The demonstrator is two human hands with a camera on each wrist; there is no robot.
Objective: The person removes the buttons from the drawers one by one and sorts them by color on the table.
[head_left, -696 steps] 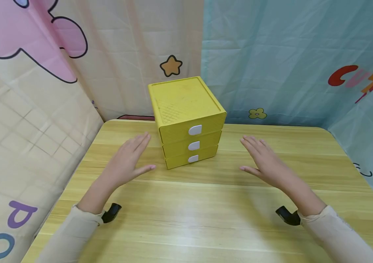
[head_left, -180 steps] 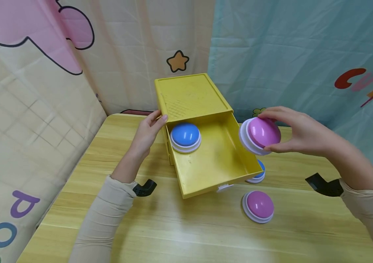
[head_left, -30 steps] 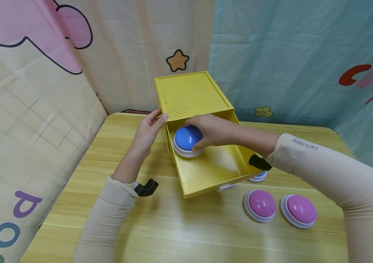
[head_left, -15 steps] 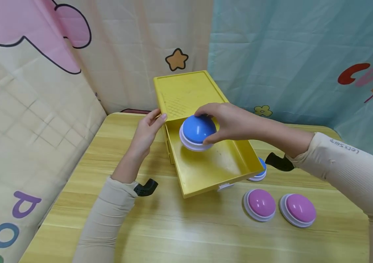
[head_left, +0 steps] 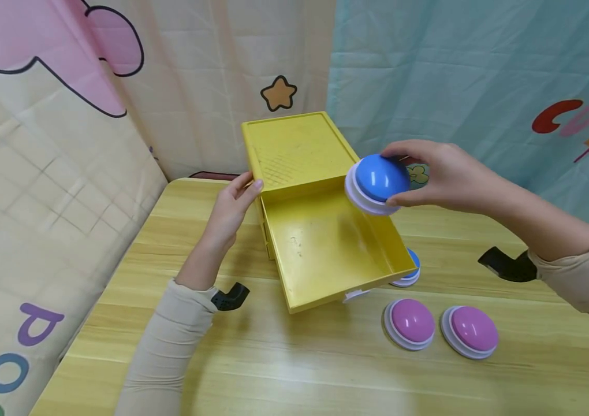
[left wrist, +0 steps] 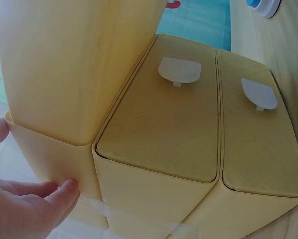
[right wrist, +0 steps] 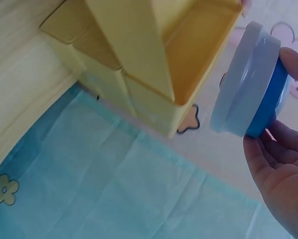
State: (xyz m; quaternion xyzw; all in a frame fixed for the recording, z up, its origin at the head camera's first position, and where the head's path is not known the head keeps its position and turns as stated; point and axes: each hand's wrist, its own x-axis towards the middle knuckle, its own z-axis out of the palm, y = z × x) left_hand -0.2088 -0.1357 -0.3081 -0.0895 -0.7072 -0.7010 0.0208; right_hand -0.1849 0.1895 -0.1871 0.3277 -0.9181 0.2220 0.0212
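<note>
In the head view my right hand (head_left: 447, 176) pinches a blue dome buzzer button (head_left: 381, 178) by its sides. The button is tilted in the air above the right side of the pulled-out top drawer (head_left: 325, 254). Its white base (right wrist: 241, 82) faces the yellow cabinet in the right wrist view. My left hand (head_left: 229, 211) holds the front left corner of the yellow drawer cabinet (head_left: 299, 147), thumb at the top edge and fingers on the side (left wrist: 49, 191). No button lies in the drawer. The two lower drawers are closed in the left wrist view.
Two pink buzzer buttons, one nearer the drawer (head_left: 413, 321) and one further right (head_left: 473, 329), lie on the wooden table (head_left: 274, 370). Another blue button (head_left: 410, 270) is partly hidden by the drawer's front right corner. Printed curtains (head_left: 429, 69) hang behind.
Over the last second my right hand has lifted the blue button out of the drawer and carried it up and to the right. My left hand has stayed at the cabinet corner.
</note>
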